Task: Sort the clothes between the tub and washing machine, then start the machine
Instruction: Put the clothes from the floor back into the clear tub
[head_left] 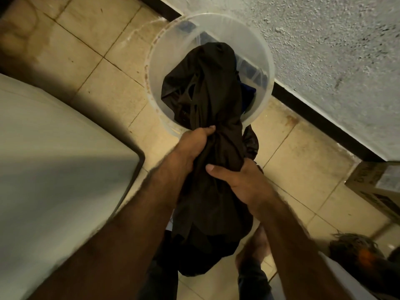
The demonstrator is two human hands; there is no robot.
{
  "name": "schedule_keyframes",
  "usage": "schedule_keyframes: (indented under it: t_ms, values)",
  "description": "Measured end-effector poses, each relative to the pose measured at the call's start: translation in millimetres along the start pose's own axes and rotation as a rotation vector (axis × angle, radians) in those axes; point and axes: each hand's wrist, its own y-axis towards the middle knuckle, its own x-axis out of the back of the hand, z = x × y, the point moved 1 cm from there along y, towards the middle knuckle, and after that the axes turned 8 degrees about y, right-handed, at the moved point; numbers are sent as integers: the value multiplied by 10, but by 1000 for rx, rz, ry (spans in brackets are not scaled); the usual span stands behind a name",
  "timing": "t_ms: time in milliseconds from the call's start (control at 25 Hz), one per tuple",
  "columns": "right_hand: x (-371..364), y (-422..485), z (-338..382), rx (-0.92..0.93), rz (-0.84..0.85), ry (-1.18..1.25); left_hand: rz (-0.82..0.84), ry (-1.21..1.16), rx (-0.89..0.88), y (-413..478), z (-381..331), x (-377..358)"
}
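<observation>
Left hand (192, 146) and right hand (240, 182) grip, fingers curled, the dark garment (205, 87) strung near-to-far, its far end over the clear tub (267, 61), with the washing machine (54, 159) close at left.

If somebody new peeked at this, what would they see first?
The big dark cloth in the middle, bunched up and held by the left grip and right grip. Behind it a clear tub stands on the tiled floor by the wall, with something blue inside. A white washing machine fills the left side.
</observation>
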Motion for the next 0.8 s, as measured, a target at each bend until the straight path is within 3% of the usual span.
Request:
schedule_keyframes:
  t_ms: [160, 280, 440, 520, 680, 800]
  values:
    - [-70, 40, 150, 109, -127, 183, 202, -326, 89, -140, 127, -12]
    - [-13, 269, 330, 94, -283, 162, 233, -449, 68, -359, 501, 111]
    - [-15, 557, 396, 37, -383, 57, 351, -246, 93, -518, 513, 52]
    - [-12, 581, 393, 22, -337, 26, 234, -206, 92, -473, 416, -22]
    - [49, 217, 54, -146, -58, 256, 21, -272, 70, -314, 151, -38]
    - [9, -140, -190, -217, 24, 216, -109, -151, 63, -199, 56, -13]
